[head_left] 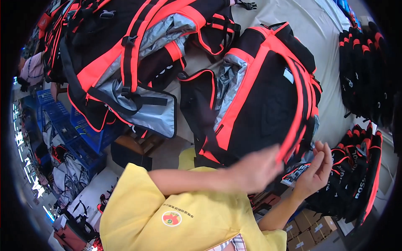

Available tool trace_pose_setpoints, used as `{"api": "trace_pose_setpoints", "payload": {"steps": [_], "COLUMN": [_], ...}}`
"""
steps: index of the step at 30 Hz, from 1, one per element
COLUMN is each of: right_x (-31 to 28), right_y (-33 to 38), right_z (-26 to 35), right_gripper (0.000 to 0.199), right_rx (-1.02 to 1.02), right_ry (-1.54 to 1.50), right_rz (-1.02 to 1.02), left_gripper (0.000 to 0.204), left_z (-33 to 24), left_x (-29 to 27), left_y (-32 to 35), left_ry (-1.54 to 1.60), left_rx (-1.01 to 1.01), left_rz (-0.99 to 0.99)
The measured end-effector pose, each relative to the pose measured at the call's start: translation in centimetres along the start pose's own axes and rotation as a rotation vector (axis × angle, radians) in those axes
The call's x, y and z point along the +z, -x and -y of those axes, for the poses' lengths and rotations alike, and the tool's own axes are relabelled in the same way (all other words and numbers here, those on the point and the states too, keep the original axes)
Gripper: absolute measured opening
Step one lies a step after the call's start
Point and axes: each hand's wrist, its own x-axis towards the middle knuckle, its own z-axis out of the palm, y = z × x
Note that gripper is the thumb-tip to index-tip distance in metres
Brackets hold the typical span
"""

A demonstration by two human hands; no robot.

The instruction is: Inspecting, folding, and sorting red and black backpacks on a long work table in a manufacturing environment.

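The left hand [255, 169], blurred and reaching across the body in a yellow sleeve [138, 201], lies flat with loose fingers against the lower edge of the backpack [259, 100], grasping nothing firmly as far as the blur allows. The right hand [315, 169] sits just beside it, fingers curled up and half open, touching the red trim at the pack's bottom corner, with a small black and red piece [295, 173] under the palm; whether it pinches that piece cannot be told. The backpack stands on the counter [331, 67], black with red straps, its silver lining showing at the open flap. With neither hand truly closed on it, the pack could tip or slide toward the counter's near edge, and its loose straps could snag a finger. Just to the right, a stack of black and red parts [356, 175] leans near the edge; a nudge from the right elbow could spill it onto the boxes [310, 228] below. Farther off, a second pack [125, 71] sprawls open, its straps close enough to tangle with the first, and another stack [364, 71] lines the far right.
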Motion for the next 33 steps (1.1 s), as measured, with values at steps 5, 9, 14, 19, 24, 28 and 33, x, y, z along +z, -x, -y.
{"api": "trace_pose_setpoints", "payload": {"steps": [5,9,14,19,24,28,33], "right_x": [6.2,10.9,17.7,17.7,17.9,17.6,9.0], "right_y": [-1.8,1.6,3.3,3.3,2.1,1.6,-0.8], "right_z": [4.1,-0.5,-3.4,-3.0,-0.5,0.4,2.2], "right_gripper": [0.027,0.026,0.032,0.052,0.053,0.044,0.034], "right_rx": [-0.281,-0.431,-0.731,-0.812,-0.905,-0.931,-0.830], "right_ry": [0.199,0.407,0.345,0.570,0.677,0.584,0.592], "right_rz": [0.623,0.934,1.048,1.171,1.328,1.318,1.132], "left_gripper": [0.023,0.007,0.024,0.037,0.063,0.050,0.034], "left_z": [1.4,0.9,9.7,7.6,6.0,5.9,6.2], "left_x": [1.1,-11.9,-16.7,-17.9,-18.1,-17.5,-19.0], "left_y": [3.0,2.0,0.7,0.5,2.3,0.7,6.8], "left_ry": [-0.969,-0.858,-0.925,-1.051,-1.220,-1.282,-1.176], "left_rx": [0.609,0.416,0.344,0.057,-0.153,-0.236,0.055], "left_rz": [0.269,-0.216,-0.074,0.142,0.497,0.678,0.161]}}
